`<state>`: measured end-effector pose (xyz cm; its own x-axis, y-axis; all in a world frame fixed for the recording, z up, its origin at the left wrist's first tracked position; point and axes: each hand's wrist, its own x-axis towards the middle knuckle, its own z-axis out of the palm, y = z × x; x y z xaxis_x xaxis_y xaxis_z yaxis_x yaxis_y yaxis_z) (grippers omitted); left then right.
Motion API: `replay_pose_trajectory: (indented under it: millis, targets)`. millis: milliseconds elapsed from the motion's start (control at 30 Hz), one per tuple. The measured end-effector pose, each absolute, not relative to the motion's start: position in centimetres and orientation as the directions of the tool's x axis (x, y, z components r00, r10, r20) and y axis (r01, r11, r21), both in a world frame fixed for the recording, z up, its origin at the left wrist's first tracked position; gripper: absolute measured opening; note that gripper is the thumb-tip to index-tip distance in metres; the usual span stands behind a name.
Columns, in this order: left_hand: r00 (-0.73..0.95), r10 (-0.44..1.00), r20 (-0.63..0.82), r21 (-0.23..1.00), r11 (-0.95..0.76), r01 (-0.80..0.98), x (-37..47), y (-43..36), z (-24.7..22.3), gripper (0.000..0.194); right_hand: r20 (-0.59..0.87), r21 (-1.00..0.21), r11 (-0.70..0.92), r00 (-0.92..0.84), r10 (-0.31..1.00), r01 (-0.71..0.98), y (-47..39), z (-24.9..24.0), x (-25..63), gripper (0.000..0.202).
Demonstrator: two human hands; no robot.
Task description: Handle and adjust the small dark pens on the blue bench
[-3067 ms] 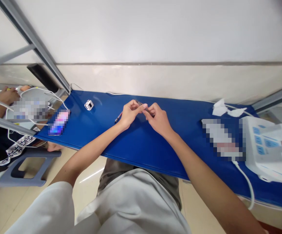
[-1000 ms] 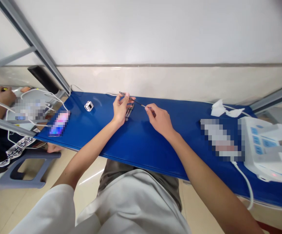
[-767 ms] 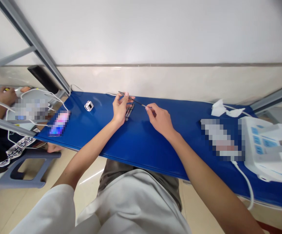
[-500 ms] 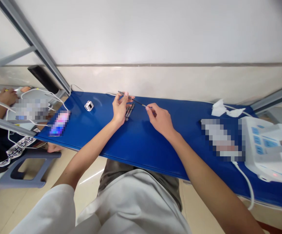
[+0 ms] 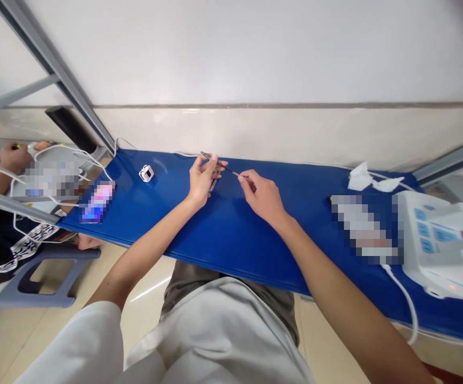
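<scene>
Clearly, a slip looks the likeliest trouble: the thin, dark, pen-like rod point(image 5: 230, 170), held over the smooth blue counter point(image 5: 231, 240) near its back edge, sits only in fingertips. Dropped, it might roll toward the front edge or jostle the slender dark-grey sticks point(image 5: 214, 186) beside the left hand point(image 5: 200, 181). That hand grips the rod's left end, palm inward; the right hand point(image 5: 264, 194) pinches the other, knuckles up.
</scene>
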<state>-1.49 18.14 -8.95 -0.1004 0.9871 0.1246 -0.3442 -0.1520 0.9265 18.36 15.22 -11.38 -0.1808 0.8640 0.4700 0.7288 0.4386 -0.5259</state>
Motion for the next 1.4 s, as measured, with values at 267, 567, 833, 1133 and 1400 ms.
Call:
replay_pose_trajectory:
  millis: [267,567,833,1133,1400]
  targets:
    - [0.082,0.982,0.168,0.946,-0.137,-0.292,-1.3,18.3,-10.0,0.047,0.476,-0.516,0.460,-0.204,0.855,0.723,15.3,-11.8,18.2,0.042]
    - [0.064,0.992,0.105,0.928,-0.074,-0.365,-1.2,18.1,-9.6,0.038,0.477,-0.509,0.473,-0.222,0.851,0.719,15.1,-11.8,18.1,0.040]
    - [0.112,0.979,0.168,0.929,-0.120,-0.350,-1.4,18.5,-10.5,0.046,0.469,-0.505,0.477,-0.236,0.851,0.719,15.0,-11.7,18.0,0.036]
    - [0.105,0.983,0.150,0.938,-0.108,-0.330,-1.3,18.4,-10.4,0.046,0.471,-0.491,0.472,-0.233,0.851,0.733,15.0,-11.8,18.0,0.033]
    - [0.233,0.954,0.187,0.943,-0.108,-0.314,-1.4,18.6,-11.0,0.051,0.471,-0.511,0.455,-0.205,0.858,0.730,15.1,-11.9,18.0,0.039]
